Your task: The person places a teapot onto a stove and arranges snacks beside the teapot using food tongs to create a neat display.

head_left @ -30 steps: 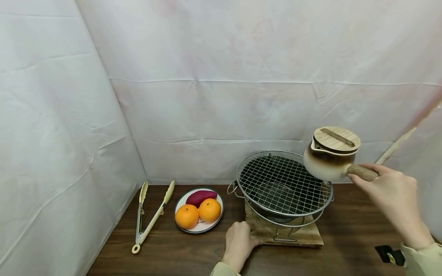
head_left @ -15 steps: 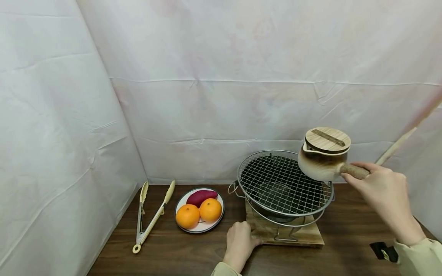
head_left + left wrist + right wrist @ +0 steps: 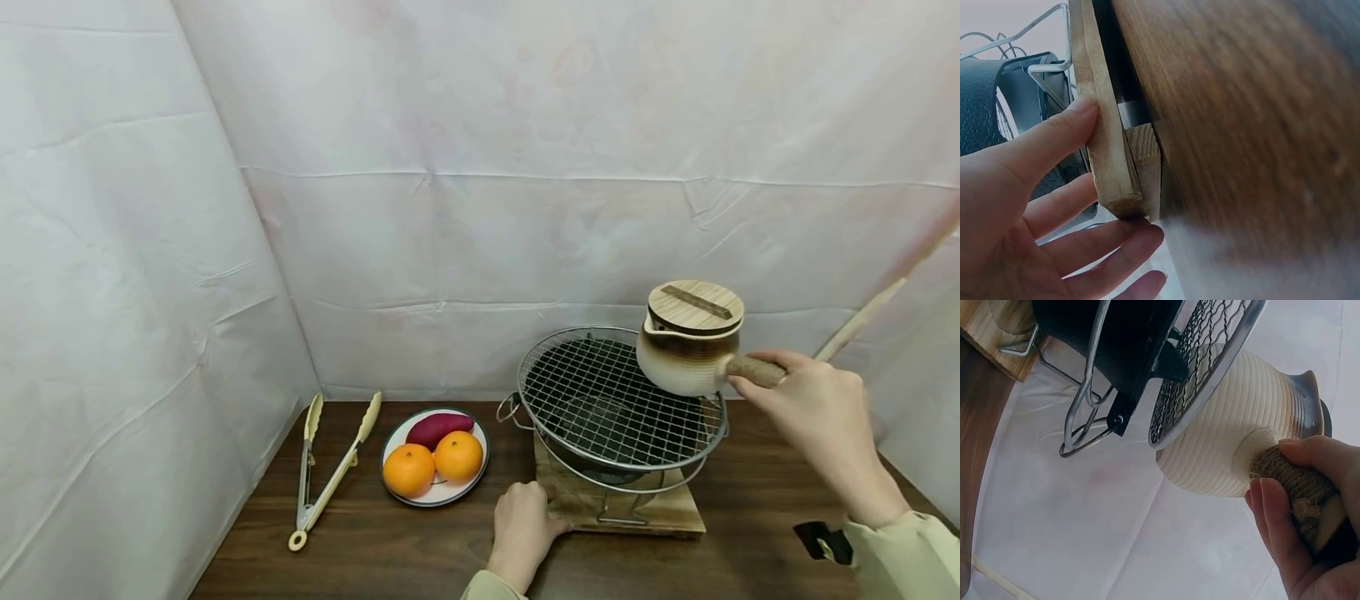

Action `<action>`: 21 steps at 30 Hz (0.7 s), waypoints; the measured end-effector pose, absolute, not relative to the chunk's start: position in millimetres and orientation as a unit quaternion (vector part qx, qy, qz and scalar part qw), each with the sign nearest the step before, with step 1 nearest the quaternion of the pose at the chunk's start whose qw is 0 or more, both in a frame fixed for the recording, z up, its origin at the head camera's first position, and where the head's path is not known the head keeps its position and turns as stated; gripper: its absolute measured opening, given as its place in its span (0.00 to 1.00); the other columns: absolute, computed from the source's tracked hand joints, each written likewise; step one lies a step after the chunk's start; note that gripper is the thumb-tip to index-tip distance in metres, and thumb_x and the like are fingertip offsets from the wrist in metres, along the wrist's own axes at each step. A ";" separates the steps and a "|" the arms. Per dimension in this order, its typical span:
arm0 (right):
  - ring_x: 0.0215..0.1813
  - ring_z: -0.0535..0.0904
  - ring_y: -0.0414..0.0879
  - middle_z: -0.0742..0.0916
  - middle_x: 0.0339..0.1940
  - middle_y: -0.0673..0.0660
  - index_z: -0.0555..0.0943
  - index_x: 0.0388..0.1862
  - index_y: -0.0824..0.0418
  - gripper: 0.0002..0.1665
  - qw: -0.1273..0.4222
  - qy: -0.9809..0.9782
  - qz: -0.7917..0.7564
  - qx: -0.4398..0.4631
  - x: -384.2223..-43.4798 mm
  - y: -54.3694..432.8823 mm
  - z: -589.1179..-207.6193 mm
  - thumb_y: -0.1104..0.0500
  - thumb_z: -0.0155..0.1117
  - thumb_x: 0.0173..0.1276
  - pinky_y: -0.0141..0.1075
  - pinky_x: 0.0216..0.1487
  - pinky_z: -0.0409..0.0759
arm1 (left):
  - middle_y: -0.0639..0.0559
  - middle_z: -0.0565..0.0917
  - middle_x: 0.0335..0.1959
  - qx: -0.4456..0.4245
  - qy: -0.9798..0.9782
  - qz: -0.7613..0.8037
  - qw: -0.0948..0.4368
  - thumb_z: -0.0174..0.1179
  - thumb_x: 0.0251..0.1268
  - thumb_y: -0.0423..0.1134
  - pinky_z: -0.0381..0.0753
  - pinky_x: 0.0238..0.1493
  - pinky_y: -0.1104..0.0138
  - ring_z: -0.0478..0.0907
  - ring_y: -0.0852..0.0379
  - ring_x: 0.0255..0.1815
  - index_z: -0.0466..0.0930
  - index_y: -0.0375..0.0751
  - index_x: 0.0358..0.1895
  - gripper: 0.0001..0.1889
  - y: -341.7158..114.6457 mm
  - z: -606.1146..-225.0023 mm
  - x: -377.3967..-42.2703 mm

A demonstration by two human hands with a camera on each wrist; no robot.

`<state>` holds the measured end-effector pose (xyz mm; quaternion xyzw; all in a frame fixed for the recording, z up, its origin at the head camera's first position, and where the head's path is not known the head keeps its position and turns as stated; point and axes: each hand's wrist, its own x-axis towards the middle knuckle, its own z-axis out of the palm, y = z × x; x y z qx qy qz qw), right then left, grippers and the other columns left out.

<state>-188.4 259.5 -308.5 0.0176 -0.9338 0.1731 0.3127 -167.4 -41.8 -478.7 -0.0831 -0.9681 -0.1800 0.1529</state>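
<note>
My right hand (image 3: 821,408) grips the rope-wrapped handle (image 3: 756,371) of a small ceramic teapot (image 3: 686,358), cream below and brown above, with a flat wooden lid (image 3: 696,305). The pot is over the right back part of the round wire grill grate (image 3: 607,417); in the right wrist view the grate's rim hides part of its base, and whether they touch I cannot tell. At the front left corner of the wooden board (image 3: 660,517) under the grill, my left hand (image 3: 521,529) has its thumb on top and its fingers against the edge (image 3: 1125,203).
A plate (image 3: 450,493) with two oranges (image 3: 408,471) and a purple sweet potato (image 3: 438,429) stands left of the grill. Farther left, spread tongs (image 3: 337,475) lie on the brown table (image 3: 375,558). White cloth (image 3: 450,250) hangs behind and at the left side.
The right hand has carried the teapot leftward and slightly down, farther over the grate. My left hand has stayed at the board's corner.
</note>
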 end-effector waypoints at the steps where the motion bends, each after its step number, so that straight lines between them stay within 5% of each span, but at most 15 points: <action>1: 0.22 0.79 0.63 0.88 0.32 0.68 0.87 0.43 0.61 0.23 0.313 -0.934 0.175 0.019 -188.9 258.2 -308.6 0.47 0.72 0.55 0.40 0.19 0.62 | 0.53 0.84 0.17 -0.083 -0.968 -0.181 0.154 0.80 0.28 0.56 0.73 0.20 0.65 0.78 0.54 0.20 0.83 0.51 0.17 0.17 -41.8 -478.8 -167.2; 21: 0.22 0.80 0.65 0.89 0.30 0.67 0.87 0.41 0.62 0.22 0.315 -0.931 0.182 0.039 -199.1 242.8 -312.9 0.48 0.74 0.53 0.42 0.18 0.63 | 0.53 0.84 0.18 -0.078 -0.971 -0.170 0.150 0.79 0.29 0.57 0.74 0.21 0.65 0.79 0.54 0.21 0.82 0.52 0.18 0.18 -40.3 -482.2 -168.9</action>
